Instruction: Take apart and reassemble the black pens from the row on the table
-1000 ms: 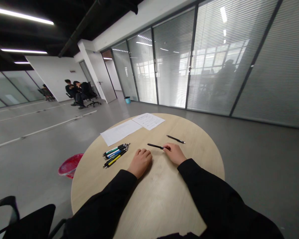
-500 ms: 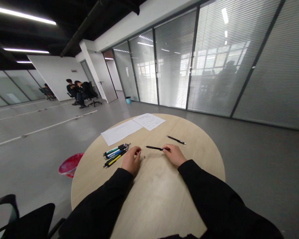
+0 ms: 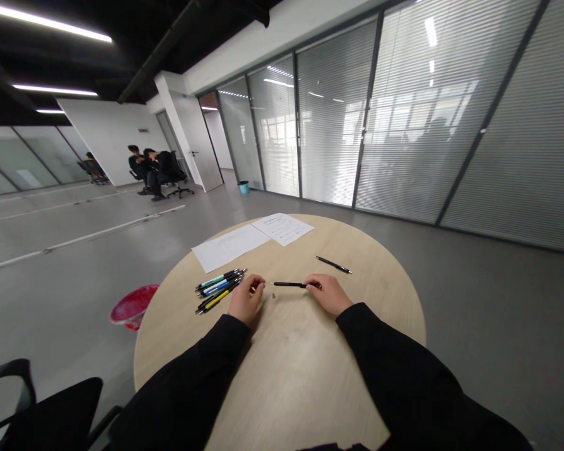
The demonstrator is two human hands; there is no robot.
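My right hand [image 3: 329, 292] is closed around one end of a black pen [image 3: 289, 285], which lies level just over the table and points left. From the pen's free end a thin, pale tip reaches toward my left hand [image 3: 247, 298]. The left thumb and fingers are pinched together close to that tip; whatever they hold is too small to name. Below the pen a tiny cone-like piece [image 3: 273, 295] sits on the wood. To the left of my left hand is a pile of several pens [image 3: 219, 290] in black, green, blue and yellow.
Another black pen [image 3: 333, 264] rests on the round table [image 3: 301, 376] at the right. Two paper sheets, one blank-looking [image 3: 230, 247] and one printed [image 3: 283, 229], lie at the far edge. A red basin [image 3: 134, 307] and a black chair [image 3: 51, 413] stand left.
The pen in my right hand has turned from slightly slanted to level, and its thin tip has come nearer my left fingers. The left fingers have drawn closer to the pen.
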